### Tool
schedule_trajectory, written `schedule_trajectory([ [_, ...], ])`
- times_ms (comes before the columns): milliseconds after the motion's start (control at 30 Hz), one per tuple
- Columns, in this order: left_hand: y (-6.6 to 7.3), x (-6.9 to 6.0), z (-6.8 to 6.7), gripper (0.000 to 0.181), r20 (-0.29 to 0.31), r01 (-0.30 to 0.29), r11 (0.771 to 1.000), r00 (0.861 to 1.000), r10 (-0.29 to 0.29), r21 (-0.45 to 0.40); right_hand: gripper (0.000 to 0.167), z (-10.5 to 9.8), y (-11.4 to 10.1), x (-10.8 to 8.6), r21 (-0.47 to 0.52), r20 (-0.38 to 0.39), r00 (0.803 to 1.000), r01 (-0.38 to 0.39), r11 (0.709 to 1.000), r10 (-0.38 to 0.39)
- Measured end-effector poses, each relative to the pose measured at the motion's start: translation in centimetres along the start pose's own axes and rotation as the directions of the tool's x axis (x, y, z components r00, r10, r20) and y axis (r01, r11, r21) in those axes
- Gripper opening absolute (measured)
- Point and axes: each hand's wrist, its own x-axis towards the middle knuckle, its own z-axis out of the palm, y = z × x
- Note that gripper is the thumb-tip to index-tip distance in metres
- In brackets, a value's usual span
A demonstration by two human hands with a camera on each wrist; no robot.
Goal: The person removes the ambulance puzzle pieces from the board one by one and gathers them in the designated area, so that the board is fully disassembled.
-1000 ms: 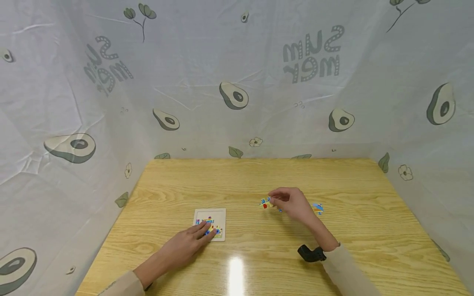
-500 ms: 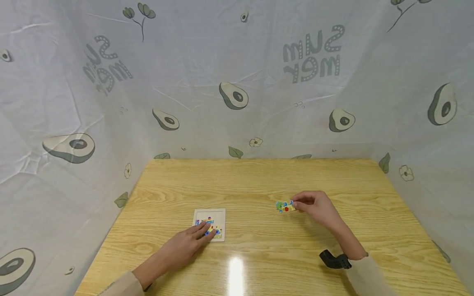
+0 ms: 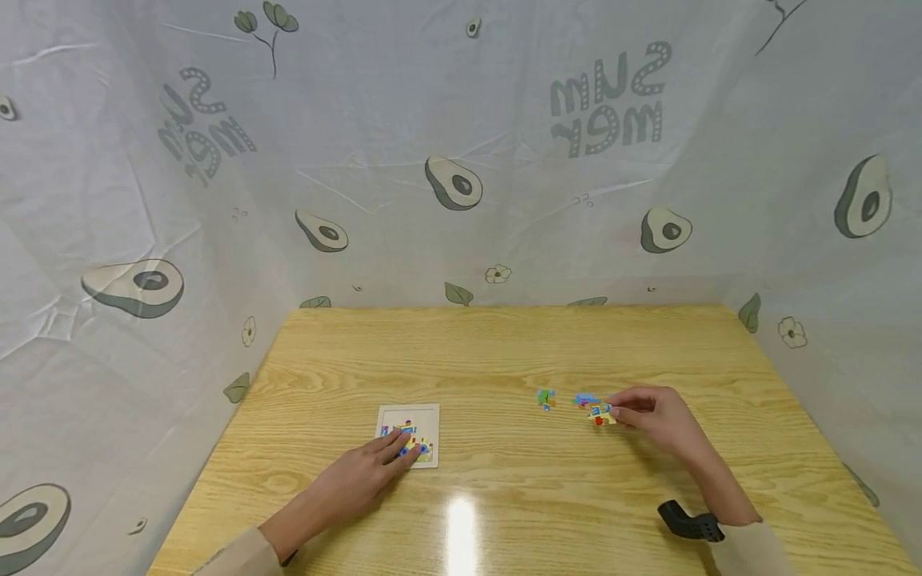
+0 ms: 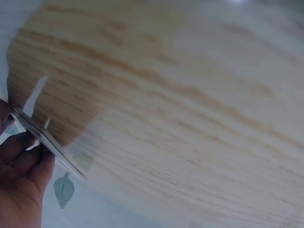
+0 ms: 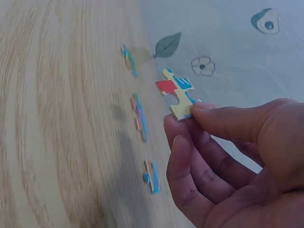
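Right hand (image 3: 659,418) — pinching red-yellow puzzle piece (image 3: 601,416) — has shifted right, away from board (image 3: 434,422) under straight-fingered left hand (image 3: 363,474), so that piece stays unplaced.

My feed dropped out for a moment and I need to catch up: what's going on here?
A person is working on a small jigsaw. The right hand pinches one piece between thumb and finger, held above the table. The left hand rests on the board, which is partly filled, though its fingers hide some of it. Three loose pieces lie on the table near the right hand.
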Motion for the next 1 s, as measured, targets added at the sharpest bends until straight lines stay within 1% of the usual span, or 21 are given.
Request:
schedule_trajectory([
  [167,0.0,0.0,0.0,0.055,0.009,0.004,1.000,1.000,-0.004,-0.006,0.029,-0.7,0.9,-0.3,-0.022,0.007,1.000,-0.030,0.999,0.030],
  [300,0.1,0.0,0.0,0.055,0.014,0.006,1.000,1.000,-0.005,-0.021,0.028,-0.9,1.3,-0.4,-0.059,-0.003,0.998,-0.063,0.996,0.063],
  [467,0.1,-0.1,0.0,0.055,0.007,0.002,1.000,1.000,-0.001,-0.019,0.027,-1.4,1.7,-0.4,-0.087,-0.010,0.995,-0.096,0.992,0.096],
  [733,0.1,-0.1,0.0,0.056,0.013,0.005,1.000,1.000,-0.005,-0.028,0.029,-1.8,2.3,-0.2,-0.075,0.007,0.991,-0.132,0.988,0.133],
  [867,0.1,0.0,0.0,0.056,0.024,0.009,0.999,1.000,-0.008,-0.033,0.029,-1.9,2.5,-0.2,-0.080,0.010,0.987,-0.157,0.984,0.158],
  [1000,0.1,0.0,-0.1,0.056,0.023,0.009,1.000,1.000,-0.009,-0.027,0.028,-1.9,2.4,-0.1,-0.092,0.010,0.984,-0.176,0.980,0.177],
])
